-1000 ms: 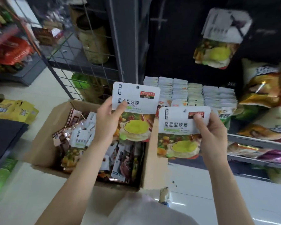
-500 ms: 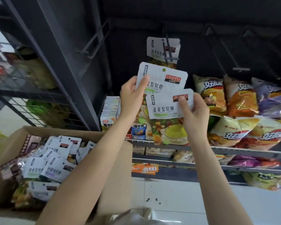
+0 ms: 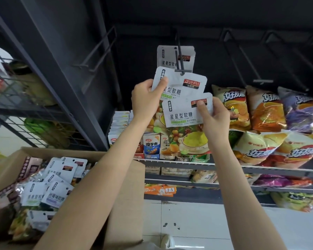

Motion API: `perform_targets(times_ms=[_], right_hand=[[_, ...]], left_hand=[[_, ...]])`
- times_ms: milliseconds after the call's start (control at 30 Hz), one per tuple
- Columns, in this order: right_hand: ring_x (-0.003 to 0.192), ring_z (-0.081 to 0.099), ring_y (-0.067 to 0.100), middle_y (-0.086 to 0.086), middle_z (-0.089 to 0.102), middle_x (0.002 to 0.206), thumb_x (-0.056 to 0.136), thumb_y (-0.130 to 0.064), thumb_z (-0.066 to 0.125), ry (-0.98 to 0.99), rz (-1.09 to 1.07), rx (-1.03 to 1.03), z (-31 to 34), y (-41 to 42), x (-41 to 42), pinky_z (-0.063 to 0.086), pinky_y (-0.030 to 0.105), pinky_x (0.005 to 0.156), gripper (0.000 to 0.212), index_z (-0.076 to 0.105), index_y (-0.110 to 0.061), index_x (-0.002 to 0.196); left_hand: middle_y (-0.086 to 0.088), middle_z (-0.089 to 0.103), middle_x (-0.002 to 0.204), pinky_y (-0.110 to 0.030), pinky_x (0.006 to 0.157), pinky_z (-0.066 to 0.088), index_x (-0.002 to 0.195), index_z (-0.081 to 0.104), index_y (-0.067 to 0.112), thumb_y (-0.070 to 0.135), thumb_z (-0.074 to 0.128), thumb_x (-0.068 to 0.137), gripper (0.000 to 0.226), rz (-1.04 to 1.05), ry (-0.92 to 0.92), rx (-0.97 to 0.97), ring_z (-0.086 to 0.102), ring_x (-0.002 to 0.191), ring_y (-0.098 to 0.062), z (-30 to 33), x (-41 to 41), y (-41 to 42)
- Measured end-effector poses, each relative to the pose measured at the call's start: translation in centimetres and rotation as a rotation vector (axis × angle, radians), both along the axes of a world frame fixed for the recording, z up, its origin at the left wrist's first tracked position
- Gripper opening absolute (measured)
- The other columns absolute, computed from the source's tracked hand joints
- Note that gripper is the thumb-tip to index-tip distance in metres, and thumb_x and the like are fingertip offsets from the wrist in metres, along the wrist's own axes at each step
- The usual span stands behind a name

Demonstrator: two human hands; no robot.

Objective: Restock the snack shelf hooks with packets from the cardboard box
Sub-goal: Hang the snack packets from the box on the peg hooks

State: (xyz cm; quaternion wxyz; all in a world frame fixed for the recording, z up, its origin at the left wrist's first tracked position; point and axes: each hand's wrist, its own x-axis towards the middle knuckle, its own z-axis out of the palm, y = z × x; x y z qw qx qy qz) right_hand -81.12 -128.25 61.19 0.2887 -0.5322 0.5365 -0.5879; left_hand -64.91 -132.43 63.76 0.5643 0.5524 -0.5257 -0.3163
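My left hand [image 3: 146, 100] pinches the left edge of a white-topped gummy packet [image 3: 183, 87], whose top edge is at the tip of a dark shelf hook [image 3: 180, 56]. One same packet [image 3: 170, 57] hangs further back on that hook. My right hand [image 3: 212, 118] holds a second gummy packet [image 3: 183, 114] by its right top corner, just below and in front of the first. The cardboard box [image 3: 126, 195] stands open at the lower left, with several more packets [image 3: 52, 188] inside.
Empty hooks [image 3: 249, 62] jut out to the right above hanging chip bags [image 3: 266, 109]. A lower shelf [image 3: 224, 166] carries small snack cartons [image 3: 151, 147]. A dark upright and a wire rack [image 3: 43, 98] stand at the left. White floor tiles [image 3: 188, 219] lie below.
Both hands rose from above the box to the hook with one packet each. The left packet's top edge now meets the hook tip; the right packet stays just beneath it.
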Motion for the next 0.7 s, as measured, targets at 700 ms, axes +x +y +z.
perform_targets(times_ms=[700], right_hand=[[0.066,0.056,-0.011,-0.014,0.059,0.077,0.096,-0.018,0.057,0.004,-0.111,-0.045,0.5,-0.8,-0.5,0.040,0.007,0.055,0.008,0.058,-0.020,0.089]], left_hand=[[0.003,0.066,0.068,-0.024,0.051,0.037,0.079,0.064,0.014,0.045,0.054,0.093,0.036,0.082,-0.291,0.006,0.053,0.053,-0.006,-0.7,0.1,-6.6]])
